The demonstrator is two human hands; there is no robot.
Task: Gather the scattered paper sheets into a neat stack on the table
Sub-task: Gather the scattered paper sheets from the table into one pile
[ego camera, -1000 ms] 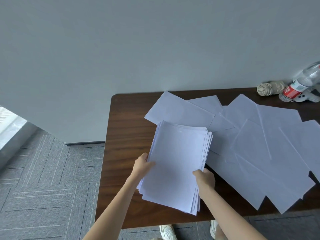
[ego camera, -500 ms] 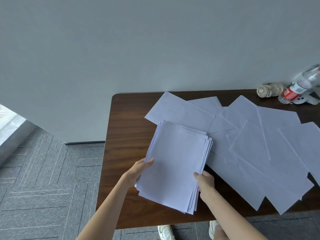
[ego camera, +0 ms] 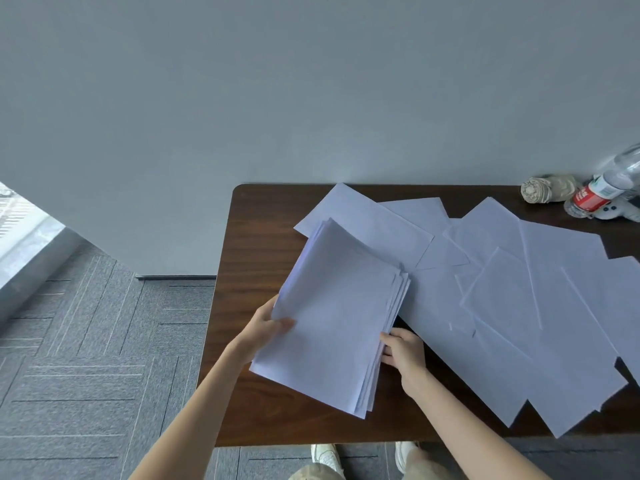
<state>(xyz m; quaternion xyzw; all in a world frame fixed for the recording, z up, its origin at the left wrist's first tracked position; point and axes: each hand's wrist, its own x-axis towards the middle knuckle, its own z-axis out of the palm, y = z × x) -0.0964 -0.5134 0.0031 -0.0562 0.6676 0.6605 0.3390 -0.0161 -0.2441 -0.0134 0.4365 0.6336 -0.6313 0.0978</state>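
- The pile of paper (ego camera: 336, 317) is over the left part of the brown table (ego camera: 256, 237).
- The left hand (ego camera: 265, 329) pinches its left edge, thumb on top.
- The right hand (ego camera: 403, 348) holds its right edge with bent fingers.
- More sheets (ego camera: 519, 306) lie spread out to the right.

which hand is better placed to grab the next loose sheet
Right. The right hand sits right of the stack, beside the loose sheets spread over the table. The left hand grips the stack's left edge, thumb on top, and can steady it.
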